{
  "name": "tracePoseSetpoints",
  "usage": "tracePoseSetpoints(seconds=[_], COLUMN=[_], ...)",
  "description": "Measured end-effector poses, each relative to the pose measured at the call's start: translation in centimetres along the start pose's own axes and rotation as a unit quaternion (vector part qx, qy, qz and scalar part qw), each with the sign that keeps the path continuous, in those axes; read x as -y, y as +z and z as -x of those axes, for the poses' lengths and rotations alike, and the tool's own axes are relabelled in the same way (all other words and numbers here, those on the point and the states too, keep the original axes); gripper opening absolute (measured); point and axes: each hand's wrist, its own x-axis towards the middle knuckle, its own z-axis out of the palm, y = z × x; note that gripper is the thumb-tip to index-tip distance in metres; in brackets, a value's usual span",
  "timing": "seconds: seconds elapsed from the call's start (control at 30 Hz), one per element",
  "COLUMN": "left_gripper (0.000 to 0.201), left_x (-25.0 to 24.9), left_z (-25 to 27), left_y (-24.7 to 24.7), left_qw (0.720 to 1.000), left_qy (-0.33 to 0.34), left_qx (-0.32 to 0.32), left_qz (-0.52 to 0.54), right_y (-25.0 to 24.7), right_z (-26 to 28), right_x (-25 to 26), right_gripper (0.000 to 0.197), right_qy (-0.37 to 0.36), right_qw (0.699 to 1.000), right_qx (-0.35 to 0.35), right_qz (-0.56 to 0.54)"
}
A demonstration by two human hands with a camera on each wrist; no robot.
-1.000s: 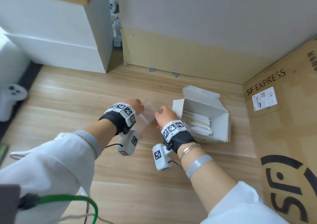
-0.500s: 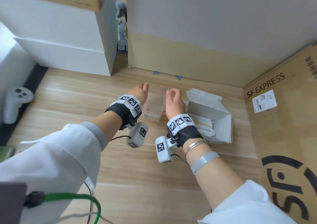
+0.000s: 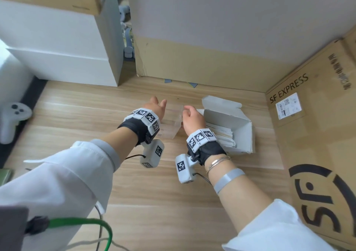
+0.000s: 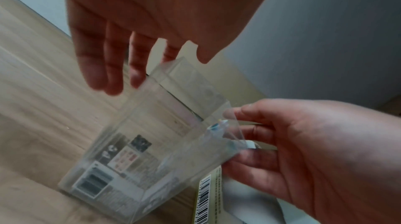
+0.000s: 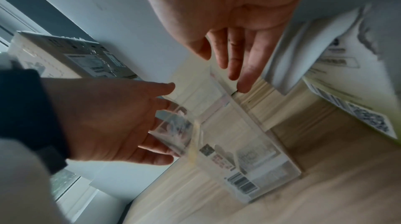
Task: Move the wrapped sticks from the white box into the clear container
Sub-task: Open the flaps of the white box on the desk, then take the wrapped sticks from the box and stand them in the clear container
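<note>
The clear container (image 3: 171, 127) stands on the wooden table between my hands, printed labels on its walls (image 4: 152, 142) (image 5: 238, 142). My left hand (image 3: 156, 106) is at its left side with straight fingers (image 4: 121, 56) touching the top edge. My right hand (image 3: 192, 118) is at its right side; its relaxed fingers (image 4: 249, 142) rest against a clear flap and hold nothing. Just right of that hand lies the open white box (image 3: 240, 133), with several paper-wrapped sticks (image 3: 221, 135) stacked inside.
An SF EXPRESS cardboard box (image 3: 317, 135) walls the right side. A large cardboard box (image 3: 212, 58) and a white box (image 3: 57, 48) stand at the back. A white controller (image 3: 13, 119) lies far left. A green cable (image 3: 86, 222) hangs near my left sleeve.
Both hands moved forward with the clear container and set it down beside the white box. Their fingers then loosened from holding it and now only touch its sides.
</note>
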Motion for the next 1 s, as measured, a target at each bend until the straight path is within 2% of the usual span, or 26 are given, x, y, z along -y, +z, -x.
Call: tracePoseSetpoints(seconds=[0.1, 0.2, 0.27, 0.37, 0.5, 0.63, 0.77, 0.9, 1.0], left_gripper=[0.047, 0.041, 0.038, 0.04, 0.05, 0.07, 0.084, 0.077, 0.067], left_x=[-1.2, -3.1, -4.7, -6.9, -8.5, -8.9, -8.9, -8.9, -8.2], left_z=[0.9, 1.4, 2.0, 3.1, 4.3, 3.8, 2.6, 1.8, 1.1], left_y=[0.3, 0.9, 1.5, 3.2, 6.7, 9.0, 9.8, 10.0, 10.1], left_qw=[0.998, 0.985, 0.977, 0.974, 0.978, 0.983, 0.986, 0.992, 0.991], left_qy=[0.028, 0.119, 0.173, 0.221, 0.194, 0.139, 0.09, 0.056, 0.062], left_qx=[-0.059, -0.109, -0.107, -0.047, 0.062, 0.112, 0.12, 0.096, 0.104], left_qz=[-0.014, -0.055, -0.059, -0.03, -0.035, -0.053, -0.073, -0.067, -0.052], right_y=[-1.2, -2.8, -4.1, -5.9, -7.8, -9.0, -9.7, -9.5, -9.4], right_z=[0.1, 0.2, 0.2, 0.2, 0.6, 1.1, 1.3, 0.9, 0.6], right_x=[-0.6, -1.8, -2.8, -4.3, -6.3, -8.2, -9.3, -10.0, -10.3], right_gripper=[0.03, 0.028, 0.03, 0.03, 0.029, 0.03, 0.032, 0.035, 0.037], right_qy=[0.0, 0.005, 0.017, 0.035, 0.052, 0.062, 0.06, 0.064, 0.062], right_qw=[1.0, 0.999, 0.998, 0.998, 0.997, 0.997, 0.997, 0.996, 0.995], right_qx=[-0.025, -0.046, -0.057, -0.051, -0.037, -0.016, 0.016, 0.036, 0.04], right_qz=[-0.012, -0.001, 0.009, 0.022, 0.045, 0.045, 0.049, 0.059, 0.067])
